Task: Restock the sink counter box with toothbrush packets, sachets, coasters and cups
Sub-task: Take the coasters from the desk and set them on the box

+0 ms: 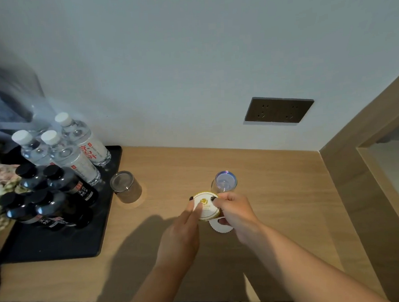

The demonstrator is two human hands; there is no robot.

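Both hands hold a round white paper coaster with a gold emblem and scalloped gold rim, just above the wooden counter. My left hand pinches its left side, thumb on top. My right hand pinches its right edge. A second white scalloped coaster shows below, partly hidden under my right hand. A clear glass cup stands right behind the coaster. Another glass cup stands on a coaster to the left, by the tray.
A black tray at the left carries several water bottles with white caps and dark bottles with black caps. A dark wall socket panel sits above the counter. A wooden side panel bounds the right.
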